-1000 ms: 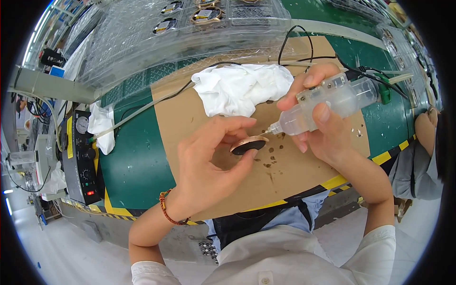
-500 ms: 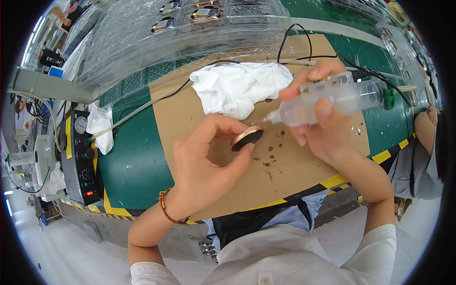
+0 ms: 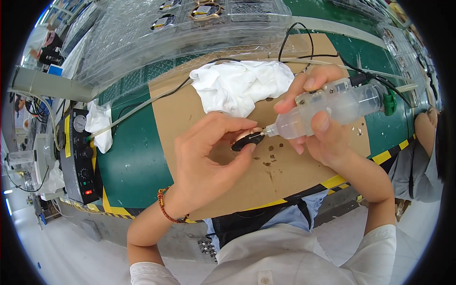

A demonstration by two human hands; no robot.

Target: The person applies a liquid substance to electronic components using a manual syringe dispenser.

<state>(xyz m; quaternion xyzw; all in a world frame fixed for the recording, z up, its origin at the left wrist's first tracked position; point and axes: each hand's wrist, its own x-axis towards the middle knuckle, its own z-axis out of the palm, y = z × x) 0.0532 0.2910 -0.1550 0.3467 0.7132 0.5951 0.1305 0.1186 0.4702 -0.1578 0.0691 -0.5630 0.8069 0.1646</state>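
Observation:
My left hand (image 3: 209, 156) pinches a round watch case (image 3: 247, 140) between thumb and fingers, tilted, with its black face showing and a gold-toned rim. Wrapped around a translucent dispensing syringe (image 3: 327, 111) is my right hand (image 3: 323, 123); the barrel has a green end fitting and a black cable. The syringe's fine tip (image 3: 265, 134) reaches the edge of the watch case, and a thin pale line lies on the black face. Whether the tip presses on it I cannot tell. Both hands are above a sheet of brown cardboard (image 3: 190, 114).
A crumpled white cloth (image 3: 240, 88) lies beyond my hands. Clear plastic trays (image 3: 190, 45) with watch cases (image 3: 205, 10) stand at the back. On the left is a black dispenser controller (image 3: 78, 156) with a gauge and a hose. Another person's arm (image 3: 424, 133) shows at far right.
The syringe tip has come down and left to the watch case, which was apart from it before. The case has turned slightly, showing more of its black face.

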